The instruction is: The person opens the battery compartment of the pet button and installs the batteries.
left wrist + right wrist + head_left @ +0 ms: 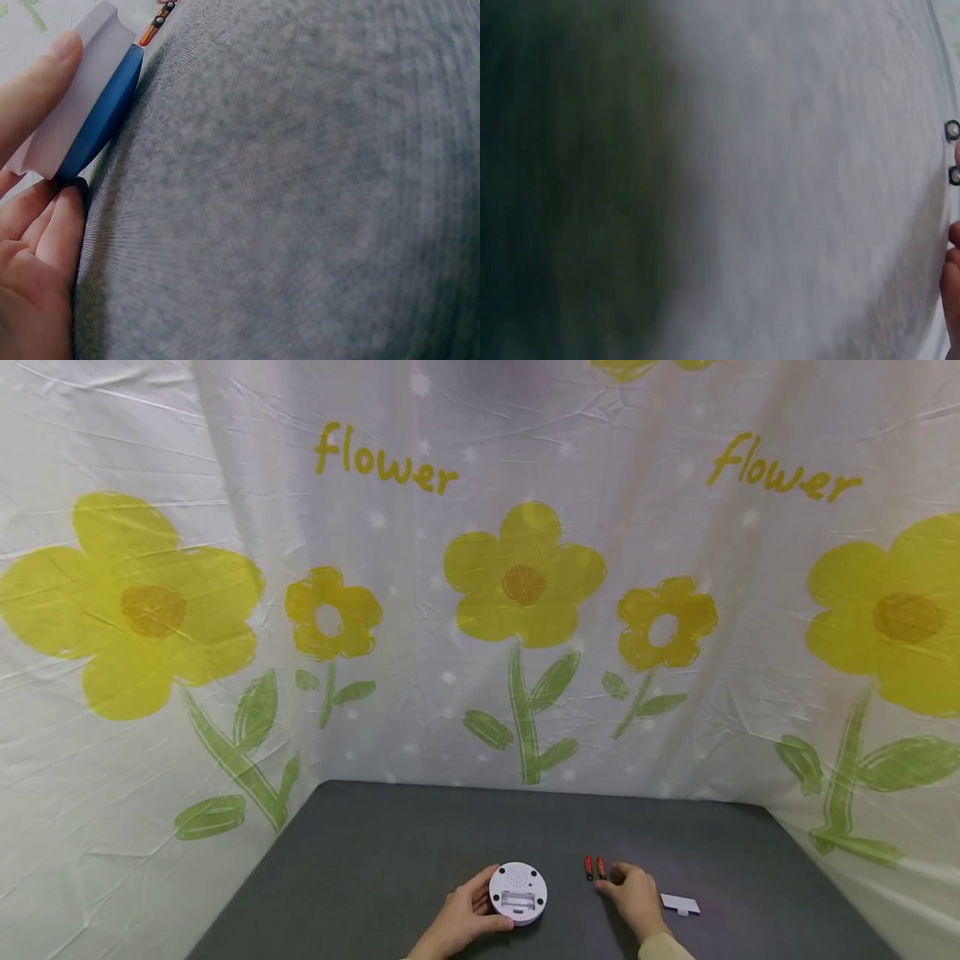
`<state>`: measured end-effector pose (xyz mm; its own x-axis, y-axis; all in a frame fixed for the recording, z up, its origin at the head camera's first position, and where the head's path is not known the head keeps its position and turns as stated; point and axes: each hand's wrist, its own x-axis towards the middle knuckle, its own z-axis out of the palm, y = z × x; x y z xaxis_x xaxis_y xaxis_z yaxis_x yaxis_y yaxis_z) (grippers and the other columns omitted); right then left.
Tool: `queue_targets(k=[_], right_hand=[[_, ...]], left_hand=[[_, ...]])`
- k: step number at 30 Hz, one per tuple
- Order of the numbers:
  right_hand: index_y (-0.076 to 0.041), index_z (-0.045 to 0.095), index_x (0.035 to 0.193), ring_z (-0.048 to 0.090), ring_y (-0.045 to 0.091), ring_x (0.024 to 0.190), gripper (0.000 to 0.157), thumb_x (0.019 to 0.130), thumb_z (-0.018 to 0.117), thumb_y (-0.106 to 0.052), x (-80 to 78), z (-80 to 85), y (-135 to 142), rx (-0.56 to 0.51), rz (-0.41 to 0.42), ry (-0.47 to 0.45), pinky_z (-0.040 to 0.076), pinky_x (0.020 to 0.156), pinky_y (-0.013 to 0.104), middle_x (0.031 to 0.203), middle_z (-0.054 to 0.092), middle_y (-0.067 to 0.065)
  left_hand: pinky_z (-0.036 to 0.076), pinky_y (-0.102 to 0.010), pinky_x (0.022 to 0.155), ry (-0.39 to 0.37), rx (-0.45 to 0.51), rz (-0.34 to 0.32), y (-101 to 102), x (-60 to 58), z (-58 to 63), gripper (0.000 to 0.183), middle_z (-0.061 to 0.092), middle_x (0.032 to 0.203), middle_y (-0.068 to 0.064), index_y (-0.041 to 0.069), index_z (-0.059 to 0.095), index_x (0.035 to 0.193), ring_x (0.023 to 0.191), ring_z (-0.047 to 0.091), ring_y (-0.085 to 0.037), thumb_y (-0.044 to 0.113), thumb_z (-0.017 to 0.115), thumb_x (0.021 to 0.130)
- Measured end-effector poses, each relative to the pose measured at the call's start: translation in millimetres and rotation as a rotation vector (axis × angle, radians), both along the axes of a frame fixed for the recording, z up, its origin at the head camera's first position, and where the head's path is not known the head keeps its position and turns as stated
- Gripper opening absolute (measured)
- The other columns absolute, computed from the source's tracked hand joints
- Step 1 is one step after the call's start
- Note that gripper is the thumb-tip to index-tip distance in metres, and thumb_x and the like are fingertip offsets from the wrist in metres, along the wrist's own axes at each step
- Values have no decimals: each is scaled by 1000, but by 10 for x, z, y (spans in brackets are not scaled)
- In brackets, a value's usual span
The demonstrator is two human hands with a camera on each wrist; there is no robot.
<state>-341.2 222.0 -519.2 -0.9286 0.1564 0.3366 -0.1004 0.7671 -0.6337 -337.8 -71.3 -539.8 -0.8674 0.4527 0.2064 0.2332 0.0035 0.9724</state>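
Note:
My left hand [467,914] grips a round white battery-powered device [517,875], thumb at its lower edge and fingers along its left side. Its face shows small dark feet, a dotted grille and an uncovered battery bay without cells. The left wrist view shows the device's white body [94,67] and blue face [105,112] edge-on, with the left thumb on the white rim. Two red batteries [588,867] lie side by side to its right. Thumb and forefinger apart, my right hand [636,897] is beside the right-hand battery [601,867]; whether it touches is unclear.
A white battery cover [680,904] with a small tab lies right of the right hand. Everything rests on a dark grey tabletop [450,827]. A white curtain [420,693] printed with yellow flowers hangs behind the table and along both sides.

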Motion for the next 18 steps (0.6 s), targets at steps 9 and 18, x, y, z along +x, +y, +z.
queue_targets(k=[9, 18], right_hand=[[8, 68, 86, 58, 44, 86, 32, 65, 81, -13, 4, -34, -68, 10, -80, 55, 46, 73, 51, 86, 64, 23], [7, 70, 89, 53, 45, 94, 32, 68, 81, -14, -36, -96, -70, -30, -138, 6, 44, 79, 53, 100, 59, 26]], left_hand=[[42, -34, 95, 0, -10, 8, 0, 27, 29, 84, 35, 138, -30, -10, 30, 139, 125, 37, -36, 11, 79, 73], [43, -33, 94, 12, -39, 40, 4, 15, 11, 85, 39, 137, -26, -5, 34, 139, 123, 40, -33, 15, 81, 71]])
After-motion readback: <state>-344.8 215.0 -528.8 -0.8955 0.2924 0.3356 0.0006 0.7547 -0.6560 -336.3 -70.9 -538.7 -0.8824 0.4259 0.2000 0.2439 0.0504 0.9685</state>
